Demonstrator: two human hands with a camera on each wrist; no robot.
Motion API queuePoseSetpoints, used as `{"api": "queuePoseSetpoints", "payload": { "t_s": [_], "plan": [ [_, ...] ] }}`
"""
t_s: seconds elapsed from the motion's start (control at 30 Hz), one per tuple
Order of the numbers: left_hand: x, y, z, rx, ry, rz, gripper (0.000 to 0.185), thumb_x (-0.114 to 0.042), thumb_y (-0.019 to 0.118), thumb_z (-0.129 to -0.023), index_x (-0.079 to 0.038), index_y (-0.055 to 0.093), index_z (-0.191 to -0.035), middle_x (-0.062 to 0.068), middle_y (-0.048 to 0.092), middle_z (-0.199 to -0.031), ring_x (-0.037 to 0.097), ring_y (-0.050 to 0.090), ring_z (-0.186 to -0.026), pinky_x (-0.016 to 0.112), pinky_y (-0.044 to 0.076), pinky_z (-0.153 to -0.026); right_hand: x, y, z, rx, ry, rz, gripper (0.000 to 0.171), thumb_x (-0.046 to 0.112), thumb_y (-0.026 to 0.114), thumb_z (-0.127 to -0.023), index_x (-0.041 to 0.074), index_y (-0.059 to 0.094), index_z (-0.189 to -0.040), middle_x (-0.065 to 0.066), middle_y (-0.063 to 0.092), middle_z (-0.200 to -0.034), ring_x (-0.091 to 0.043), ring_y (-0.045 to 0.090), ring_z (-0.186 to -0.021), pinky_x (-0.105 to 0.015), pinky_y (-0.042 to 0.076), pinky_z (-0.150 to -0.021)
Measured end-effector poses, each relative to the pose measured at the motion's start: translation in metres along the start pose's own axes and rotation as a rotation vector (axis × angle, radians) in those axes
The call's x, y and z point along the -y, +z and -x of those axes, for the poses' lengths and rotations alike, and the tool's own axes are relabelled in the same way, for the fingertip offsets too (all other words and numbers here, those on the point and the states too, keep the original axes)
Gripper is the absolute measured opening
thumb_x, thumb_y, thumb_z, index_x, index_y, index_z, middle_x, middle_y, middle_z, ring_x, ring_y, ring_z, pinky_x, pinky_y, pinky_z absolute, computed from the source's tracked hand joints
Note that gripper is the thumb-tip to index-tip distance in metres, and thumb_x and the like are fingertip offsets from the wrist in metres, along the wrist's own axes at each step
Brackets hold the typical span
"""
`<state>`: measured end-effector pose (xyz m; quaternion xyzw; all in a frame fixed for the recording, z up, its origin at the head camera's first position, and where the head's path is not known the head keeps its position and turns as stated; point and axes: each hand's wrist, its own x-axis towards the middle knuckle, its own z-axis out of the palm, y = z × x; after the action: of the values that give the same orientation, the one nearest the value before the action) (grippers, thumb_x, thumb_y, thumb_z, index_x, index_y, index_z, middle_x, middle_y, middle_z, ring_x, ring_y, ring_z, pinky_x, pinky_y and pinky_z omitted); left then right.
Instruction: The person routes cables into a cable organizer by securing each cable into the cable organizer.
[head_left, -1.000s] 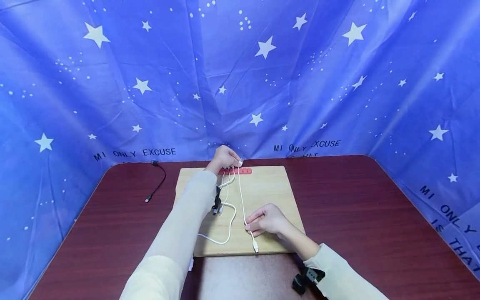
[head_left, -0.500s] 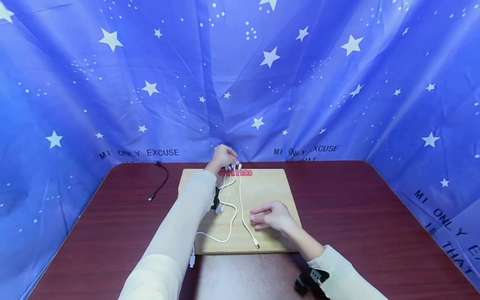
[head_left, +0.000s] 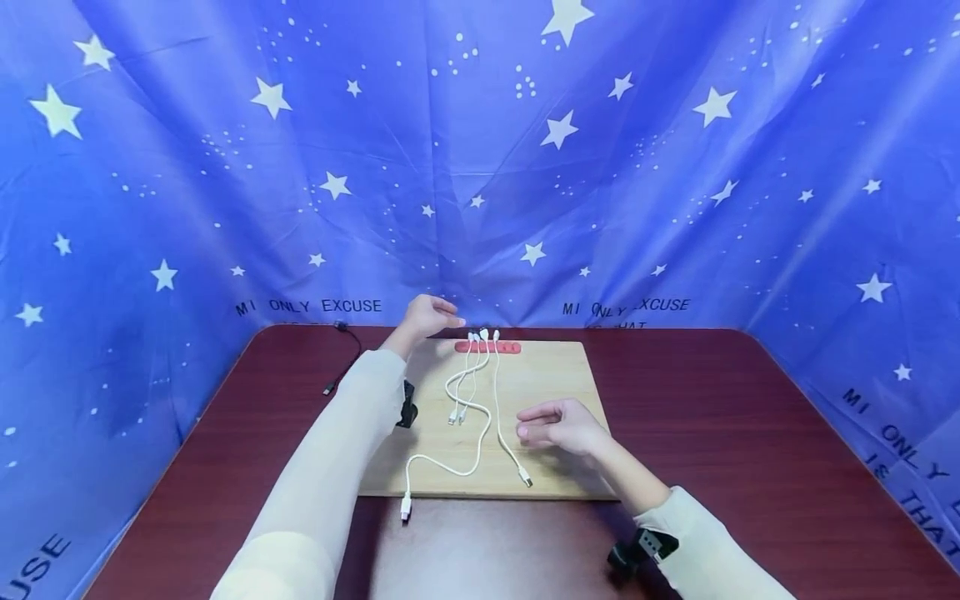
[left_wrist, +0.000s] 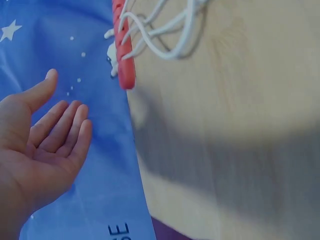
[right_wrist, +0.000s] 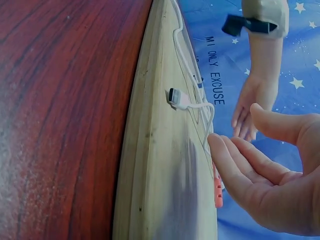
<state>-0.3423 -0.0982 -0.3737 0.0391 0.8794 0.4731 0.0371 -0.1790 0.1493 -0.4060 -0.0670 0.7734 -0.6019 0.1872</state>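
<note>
A red cable holder (head_left: 513,347) lies along the back edge of a wooden board (head_left: 555,375). Several white cables sit in its slots, their far plugs (head_left: 484,334) poking out behind. One white USB cable (head_left: 500,417) runs down the board to a plug near the front right. A longer one (head_left: 480,462) curves left, its plug (head_left: 406,507) hanging past the front edge. My left hand (head_left: 429,318) hovers left of the holder with nothing in it, fingers loosely bent. My right hand (head_left: 562,425) is beside the right cable, holding nothing, fingers extended and thumb apart.
A short black cable (head_left: 347,367) lies on the dark red table (head_left: 675,400) at the back left, partly behind the left sleeve. A blue star-patterned curtain (head_left: 480,167) stands behind the table.
My left hand has let go of the right cable's plug at the holder and moved left. My right hand has released the same cable and drawn slightly away to the right.
</note>
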Motion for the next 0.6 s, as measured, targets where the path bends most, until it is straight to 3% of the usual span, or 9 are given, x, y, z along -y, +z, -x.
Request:
{"api": "queuePoseSetpoints", "payload": {
  "t_s": [0.33, 0.6],
  "plan": [
    [0.022, -0.012, 0.019, 0.011, -0.017, 0.01, 0.041, -0.013, 0.073, -0.083, 0.005, 0.063, -0.119, 0.023, 0.069, -0.113, 0.031, 0.068, -0.102, 0.032, 0.057, -0.092, 0.0, 0.001, -0.012, 0.023, 0.007, 0.014, 0.047, 0.007, 0.068, -0.086, -0.015, 0.053, -0.125, -0.03, 0.065, -0.115, -0.018, 0.072, -0.088, -0.036, 0.06, -0.086],
    [0.035, -0.03, 0.038, -0.008, -0.044, -0.075, 0.038, -0.018, 0.07, -0.086, 0.001, 0.065, -0.119, 0.017, 0.07, -0.115, 0.029, 0.065, -0.109, 0.037, 0.05, -0.103, 0.009, 0.009, -0.023, 0.031, -0.008, 0.04, 0.044, 0.006, 0.067, -0.086, -0.013, 0.056, -0.124, -0.028, 0.067, -0.113, -0.02, 0.072, -0.088, -0.036, 0.061, -0.085]
  ]
}}
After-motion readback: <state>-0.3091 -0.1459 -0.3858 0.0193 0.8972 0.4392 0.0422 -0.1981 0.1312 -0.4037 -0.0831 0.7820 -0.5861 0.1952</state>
